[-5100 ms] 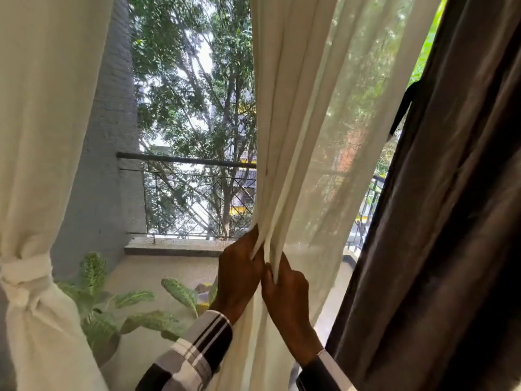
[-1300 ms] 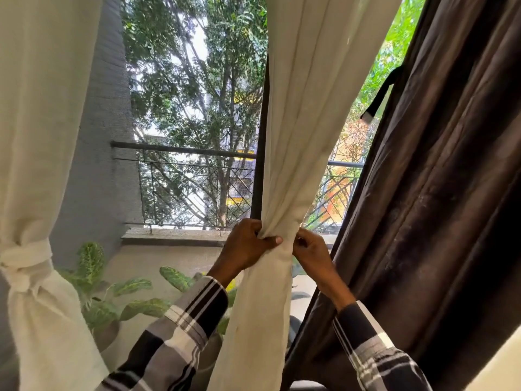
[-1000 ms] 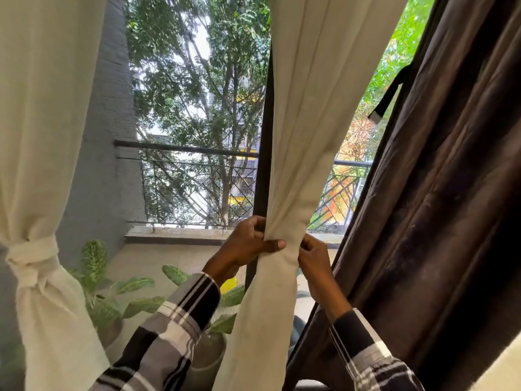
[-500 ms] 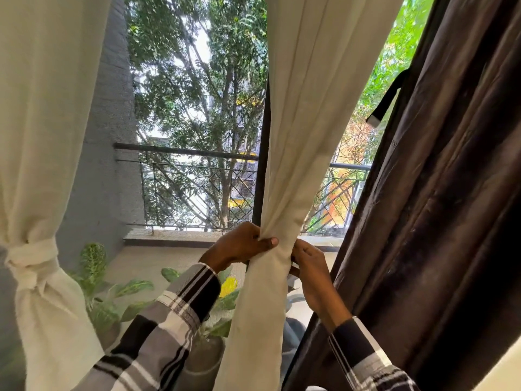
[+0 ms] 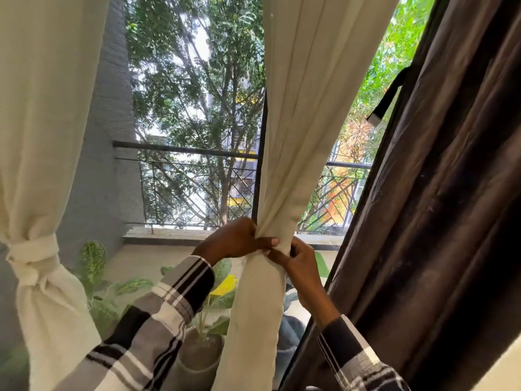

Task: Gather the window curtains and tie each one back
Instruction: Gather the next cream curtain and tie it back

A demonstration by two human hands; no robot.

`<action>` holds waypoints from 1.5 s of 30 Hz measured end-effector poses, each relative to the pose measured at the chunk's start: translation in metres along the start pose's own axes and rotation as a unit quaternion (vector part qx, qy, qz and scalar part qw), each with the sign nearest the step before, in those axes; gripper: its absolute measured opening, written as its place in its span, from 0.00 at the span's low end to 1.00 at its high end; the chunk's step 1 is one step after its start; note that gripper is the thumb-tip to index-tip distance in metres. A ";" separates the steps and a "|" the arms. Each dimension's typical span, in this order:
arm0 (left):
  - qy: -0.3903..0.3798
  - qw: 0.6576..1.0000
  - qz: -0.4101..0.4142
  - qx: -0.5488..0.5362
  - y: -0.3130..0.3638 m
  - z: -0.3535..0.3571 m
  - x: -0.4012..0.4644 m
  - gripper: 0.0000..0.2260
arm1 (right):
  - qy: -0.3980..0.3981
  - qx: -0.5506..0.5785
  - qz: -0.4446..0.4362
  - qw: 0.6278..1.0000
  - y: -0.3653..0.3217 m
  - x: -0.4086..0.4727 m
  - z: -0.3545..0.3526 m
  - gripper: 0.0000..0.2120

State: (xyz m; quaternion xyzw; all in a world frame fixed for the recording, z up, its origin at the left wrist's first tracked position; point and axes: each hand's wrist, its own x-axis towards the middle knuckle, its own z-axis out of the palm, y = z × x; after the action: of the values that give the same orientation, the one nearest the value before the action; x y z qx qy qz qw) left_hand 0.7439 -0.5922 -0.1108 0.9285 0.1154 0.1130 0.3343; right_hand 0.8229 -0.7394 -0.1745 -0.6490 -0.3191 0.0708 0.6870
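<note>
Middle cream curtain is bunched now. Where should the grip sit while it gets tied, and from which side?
Grip the middle cream curtain at its narrow waist, where the left hand and right hand pinch it. Come from the left and right, one hand per side: the folds converge there, and the cloth flares above and below.

Behind the window is a balcony with a grey wall [image 5: 107,153] on the left, a dark metal railing [image 5: 186,176], leafy potted plants [image 5: 112,289] on its pale floor, and tall green trees [image 5: 197,80] in bright daylight.
</note>
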 end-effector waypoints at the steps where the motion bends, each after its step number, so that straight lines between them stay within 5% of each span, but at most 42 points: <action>1: -0.016 1.000 0.001 -0.025 -0.006 -0.001 0.000 0.20 | 0.004 0.010 0.005 1.000 0.001 0.000 -0.001 0.12; 5: -0.028 0.996 0.009 -0.086 -0.021 -0.005 -0.001 0.18 | -0.012 0.024 0.017 0.999 0.003 0.001 -0.005 0.13; 14: 0.055 0.995 0.075 -0.027 -0.026 -0.005 0.000 0.16 | -0.079 0.077 0.048 0.993 0.002 0.001 -0.015 0.13; 23: -0.066 0.966 0.028 -0.248 -0.033 0.002 -0.016 0.08 | -0.091 0.076 0.047 0.992 0.002 -0.003 -0.015 0.09; 30: 0.097 0.984 -0.021 -0.149 -0.032 0.010 -0.016 0.20 | 0.013 -0.012 -0.006 1.000 0.015 0.005 -0.004 0.16; 37: 0.148 0.919 -0.073 -0.359 -0.007 0.036 -0.030 0.09 | 0.177 -0.041 -0.065 0.981 0.022 -0.004 0.021 0.25; 40: 0.164 0.904 -0.086 -0.386 -0.005 0.042 -0.033 0.08 | 0.179 -0.066 -0.114 0.975 0.033 -0.009 0.024 0.19; 45: 0.191 0.891 -0.088 -0.403 -0.007 0.047 -0.031 0.07 | 0.072 -0.072 -0.153 0.983 0.037 -0.015 0.016 0.06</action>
State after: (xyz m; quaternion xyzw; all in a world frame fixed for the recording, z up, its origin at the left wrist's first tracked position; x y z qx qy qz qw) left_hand 0.7271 -0.6235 -0.1548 0.6604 0.2032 0.2951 0.6599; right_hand 0.8143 -0.7284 -0.2150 -0.6436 -0.3686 -0.1058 0.6623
